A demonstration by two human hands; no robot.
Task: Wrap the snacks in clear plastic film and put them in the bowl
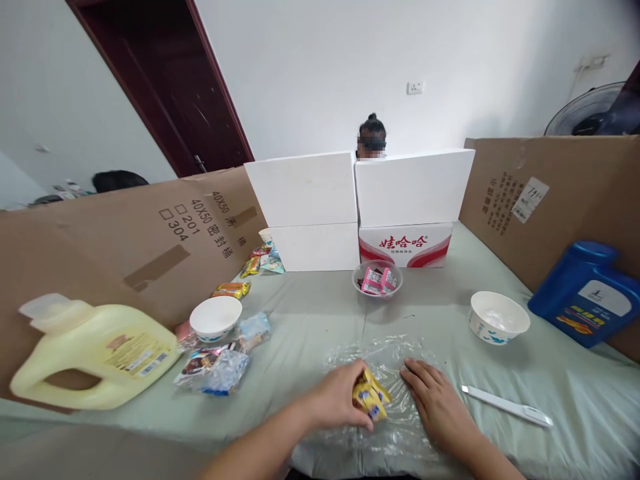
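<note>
My left hand [345,395] is closed around some small yellow snack packets [371,395], over a clear plastic bag [395,427] that lies crumpled on the table in front of me. My right hand [435,400] rests flat on that bag's right side, fingers stretched out, holding nothing. A white utility knife [507,405] lies to the right of it. Beyond the hands stands a clear round bowl [379,293] with pink packets [373,280] and dark ones inside.
White paper bowls stand at right [499,319] and left [216,319], the left one among several snack packets [225,370]. A yellow jug [100,353] and a blue bottle [587,293] flank the table. Behind are white boxes [315,247], cardboard panels [125,247] and a person [371,137].
</note>
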